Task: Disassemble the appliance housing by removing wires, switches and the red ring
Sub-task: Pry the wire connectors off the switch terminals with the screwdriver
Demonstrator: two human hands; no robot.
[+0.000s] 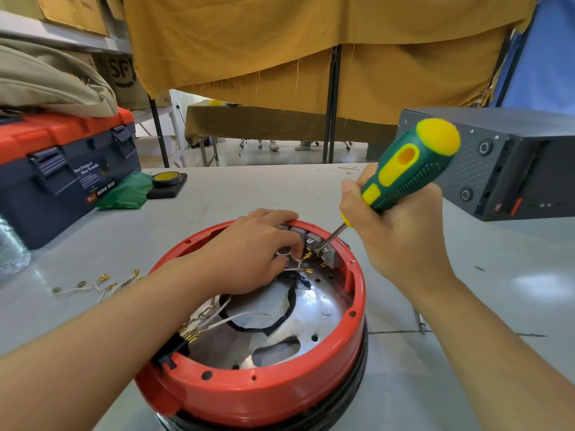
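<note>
Both hands at switches (320,248) on red ring (249,396) far rim

red ring (249,396): glossy plastic | inner plate (314,309): shiny metal | screwdriver handle (404,169): rubbery, textured

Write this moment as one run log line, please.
right hand: grips screwdriver, tip at switches | left hand: pinches wire | red ring: still on

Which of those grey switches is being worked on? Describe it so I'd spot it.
Start at the red ring on the table, then follow its far inner rim to the row of grey switches. The screwdriver tip rests between the two rightmost; those alone show white markings.
</note>
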